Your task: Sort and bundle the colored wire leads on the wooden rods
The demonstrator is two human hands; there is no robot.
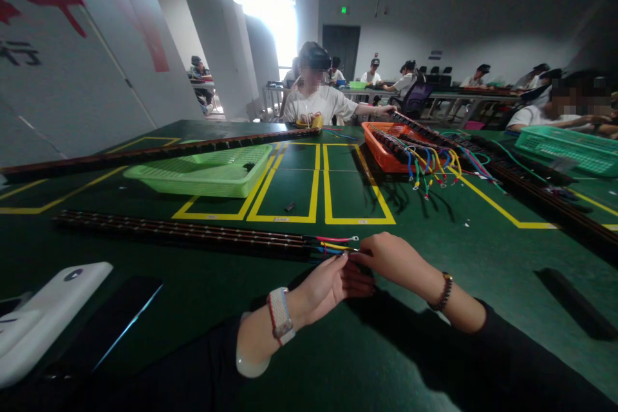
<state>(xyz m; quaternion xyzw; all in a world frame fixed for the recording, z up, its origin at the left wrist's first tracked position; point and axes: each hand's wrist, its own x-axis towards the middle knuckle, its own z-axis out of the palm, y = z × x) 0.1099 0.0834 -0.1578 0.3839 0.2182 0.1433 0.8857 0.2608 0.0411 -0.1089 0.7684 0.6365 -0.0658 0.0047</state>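
Note:
A bundle of long dark wrapped strips (193, 232) lies across the green table, with red, yellow and blue wires coming out of its right end. The red wire (338, 239) ends in a ring terminal. At the wire ends, my left hand (333, 286) has its thumb and fingers pinched near the blue and yellow wires. My right hand (393, 262) meets it from the right, thumb and fingertips closed near the tip of the yellow wire (334, 246). What lies between the fingertips of either hand is too small to make out.
Beyond the hands stand a light green basket (212, 181) and an orange basket (383, 158) of colourful wires. A white device (58, 315) and dark phone (113, 322) lie left, a black bar (577, 302) right. A person (321, 103) sits opposite, holding long strips.

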